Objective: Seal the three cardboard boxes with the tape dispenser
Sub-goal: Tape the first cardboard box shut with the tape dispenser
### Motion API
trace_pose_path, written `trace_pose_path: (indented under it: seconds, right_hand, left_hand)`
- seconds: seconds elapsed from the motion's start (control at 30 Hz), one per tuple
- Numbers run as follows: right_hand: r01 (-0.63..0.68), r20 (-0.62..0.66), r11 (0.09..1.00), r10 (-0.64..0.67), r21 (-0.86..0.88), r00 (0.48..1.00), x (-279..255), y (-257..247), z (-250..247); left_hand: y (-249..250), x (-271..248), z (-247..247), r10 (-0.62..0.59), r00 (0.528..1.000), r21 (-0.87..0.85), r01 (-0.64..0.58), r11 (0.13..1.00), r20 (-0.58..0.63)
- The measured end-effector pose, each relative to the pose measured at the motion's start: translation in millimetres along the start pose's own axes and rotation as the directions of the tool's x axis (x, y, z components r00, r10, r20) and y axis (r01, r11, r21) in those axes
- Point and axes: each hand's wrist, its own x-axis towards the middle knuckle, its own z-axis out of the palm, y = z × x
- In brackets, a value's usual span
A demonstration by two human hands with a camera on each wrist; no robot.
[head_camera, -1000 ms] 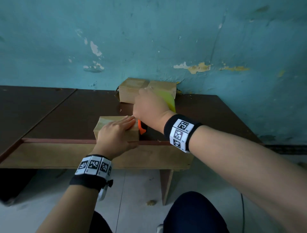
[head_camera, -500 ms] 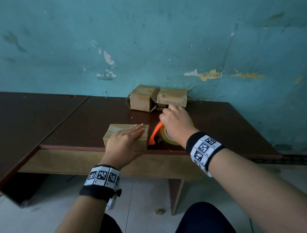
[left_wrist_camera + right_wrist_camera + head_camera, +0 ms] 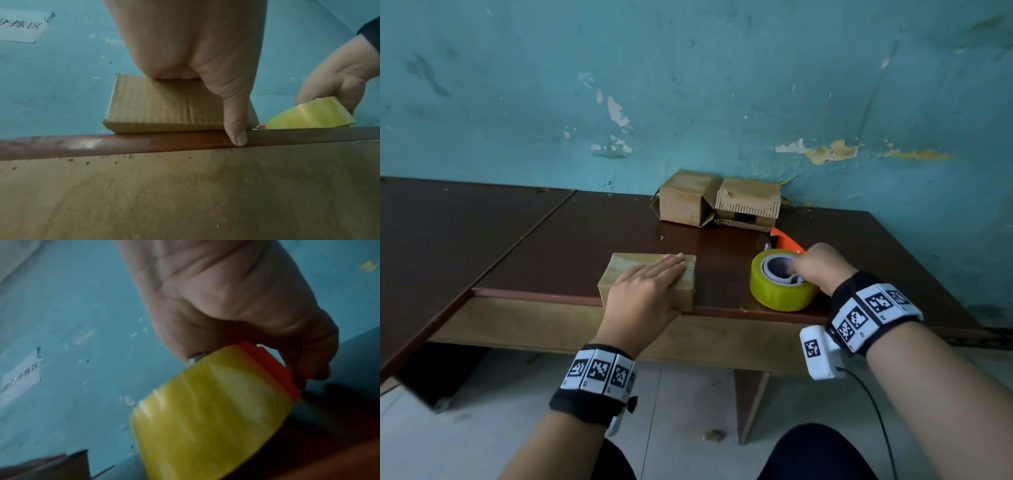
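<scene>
A small cardboard box lies at the near edge of the dark brown table. My left hand rests flat on its top, fingers straight, thumb down over the near side. To its right sits the tape dispenser, a yellow tape roll on an orange frame, lying on the table near the front edge. My right hand grips it, fingers curled into the core and round the orange frame. Two more cardboard boxes stand side by side against the wall.
A peeling teal wall rises directly behind the table. A second tabletop adjoins at the left. A white paper label is stuck on the wall. Below the table edge are a tiled floor and my knees.
My right hand has carried the tape dispenser away from the near box, to the right, and laid it on its side on the table. My left hand stays on the box.
</scene>
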Motion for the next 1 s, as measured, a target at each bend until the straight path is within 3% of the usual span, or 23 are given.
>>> trace_pose_path:
  seconds: [0.1, 0.17, 0.2, 0.23, 0.3, 0.33, 0.37, 0.4, 0.43, 0.47, 0.53, 0.57, 0.67, 0.77, 0.83, 0.87, 0.93, 1.0]
  right_hand:
    - [-0.051, -0.007, 0.999, 0.051, -0.009, 0.999, -2, 1, 2]
    - [-0.084, -0.135, 0.989, 0.068, -0.122, 0.989, -13, -6, 3]
    - [-0.059, -0.239, 0.983, 0.016, -0.175, 0.971, -23, -11, 3]
    - [0.028, -0.344, 0.979, -0.096, -0.200, 0.934, -33, -17, 7]
    - [0.294, -0.497, 0.934, -0.356, -0.201, 0.791, -59, -27, 19]
    - [0.410, -0.521, 0.896, -0.435, -0.170, 0.735, -73, -34, 25]
    - [0.507, -0.500, 0.858, -0.477, -0.084, 0.723, -80, -39, 37]
    - [0.551, -0.408, 0.833, -0.483, 0.059, 0.775, -91, -47, 48]
    - [0.527, -0.243, 0.811, -0.473, 0.255, 0.847, -98, -55, 60]
    - [0.437, -0.070, 0.772, -0.459, 0.462, 0.886, -106, -63, 72]
    - [0.224, 0.162, 0.687, -0.450, 0.692, 0.878, -114, -73, 96]
    - [0.213, 0.184, 0.671, -0.469, 0.710, 0.864, -116, -75, 105]
    - [0.363, 0.090, 0.673, -0.538, 0.644, 0.838, -121, -76, 117]
    - [0.359, 0.039, 0.656, -0.509, 0.664, 0.860, -115, -74, 118]
    - [0.341, 0.009, 0.656, -0.469, 0.673, 0.883, -112, -71, 116]
    - [0.338, -0.015, 0.652, -0.449, 0.679, 0.894, -113, -71, 113]
    - [0.304, -0.032, 0.620, -0.409, 0.724, 0.912, -113, -73, 110]
    - [0.309, -0.049, 0.601, -0.409, 0.737, 0.911, -115, -78, 111]
  left_hand:
    - [1, -7, -1, 0.017, 0.999, 0.004, -0.017, 1.000, -0.046]
    - [1, -9, -4, 0.013, 0.997, 0.009, -0.012, 1.000, -0.075]
    - [1, -9, -5, 0.010, 0.996, 0.014, -0.008, 1.000, -0.083]
    - [1, -8, -7, 0.007, 0.996, 0.023, -0.005, 1.000, -0.090]
    - [3, -6, -11, 0.008, 0.995, 0.036, -0.004, 0.999, -0.096]
    - [5, -5, -13, 0.009, 0.995, 0.040, -0.005, 0.999, -0.098]
    - [6, -4, -15, 0.010, 0.995, 0.042, -0.006, 0.999, -0.102]
    - [7, -3, -17, 0.015, 0.995, 0.042, -0.011, 0.999, -0.103]
    - [8, -3, -18, 0.023, 0.994, 0.040, -0.019, 0.999, -0.103]
    - [10, -3, -19, 0.025, 0.994, 0.028, -0.022, 0.999, -0.102]
    - [12, -5, -19, 0.023, 0.994, 0.008, -0.023, 1.000, -0.109]
    - [13, -8, -18, 0.022, 0.993, 0.010, -0.021, 1.000, -0.119]
    - [11, -17, -17, 0.021, 0.994, -0.018, -0.023, 1.000, -0.106]
    - [2, -20, -24, -0.017, 0.998, -0.131, 0.009, 0.991, -0.057]
    - [-5, -21, -31, -0.132, 0.988, -0.153, 0.118, 0.981, -0.083]
    - [-8, -22, -36, -0.245, 0.966, -0.204, 0.223, 0.953, -0.087]
    - [-12, -25, -44, -0.499, 0.866, -0.410, 0.464, 0.785, 0.025]
    - [-14, -26, -47, -0.613, 0.768, -0.640, 0.567, 0.518, 0.184]
